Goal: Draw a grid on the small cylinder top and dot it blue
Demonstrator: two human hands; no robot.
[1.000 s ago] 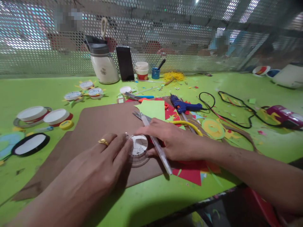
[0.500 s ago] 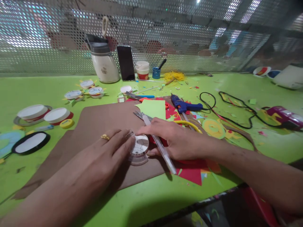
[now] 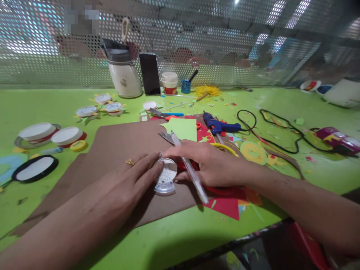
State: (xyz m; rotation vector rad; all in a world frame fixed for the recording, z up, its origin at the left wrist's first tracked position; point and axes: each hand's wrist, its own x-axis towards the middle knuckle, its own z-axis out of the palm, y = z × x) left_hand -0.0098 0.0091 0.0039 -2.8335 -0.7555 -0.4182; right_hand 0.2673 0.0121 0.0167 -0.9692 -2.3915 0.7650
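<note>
My left hand (image 3: 132,180), with a gold ring on one finger, presses its fingertips on a clear protractor (image 3: 164,188). The protractor lies over a small white disc (image 3: 169,168) that has lines drawn on it. A clear pen (image 3: 193,175) slants between the fingers of my right hand (image 3: 208,163), its tip pointing away from me. The right fingers also curl round the far and right edges of the disc. Beneath both hands lies brown card (image 3: 118,142). Just beyond the right hand, scissor blades (image 3: 165,137) rest beside light green paper (image 3: 182,128).
A blue glue gun (image 3: 221,125) with a black cord lies to the right. A white jug (image 3: 123,77), a phone (image 3: 150,75) and paper cups (image 3: 169,83) stand at the back. White lids (image 3: 69,136) and a black oval piece (image 3: 53,170) lie left; red paper (image 3: 225,207) lies near the front edge.
The protractor has turned slightly on the disc under my left fingers. Both hands keep nearly the same place, and the pen stays in my right hand.
</note>
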